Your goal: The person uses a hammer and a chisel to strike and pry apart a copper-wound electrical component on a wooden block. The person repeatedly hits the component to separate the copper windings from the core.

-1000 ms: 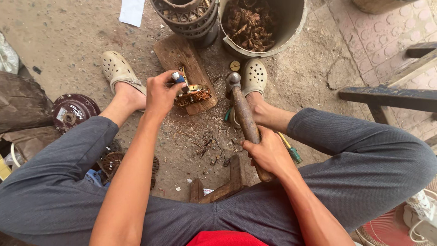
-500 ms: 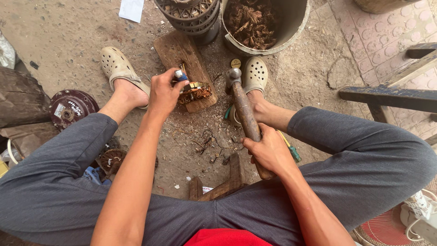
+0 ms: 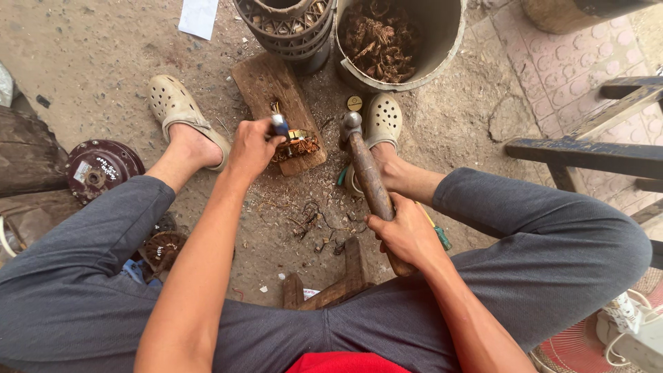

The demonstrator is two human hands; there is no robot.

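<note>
Left hand (image 3: pixel 250 146) clenched around a blue-handled chisel (image 3: pixel 279 125) set on a copper motor winding (image 3: pixel 298 144); right hand (image 3: pixel 402 231) grasps a raised wooden-handled hammer (image 3: pixel 367 179).

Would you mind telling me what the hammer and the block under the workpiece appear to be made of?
The hammer in the right hand looks to have a worn, brown wooden handle with visible grain and a dull grey head, probably steel. The block seems to be rough, unfinished wood, stained and scuffed. The tool in the left hand shows a blue grip, possibly plastic.
</note>
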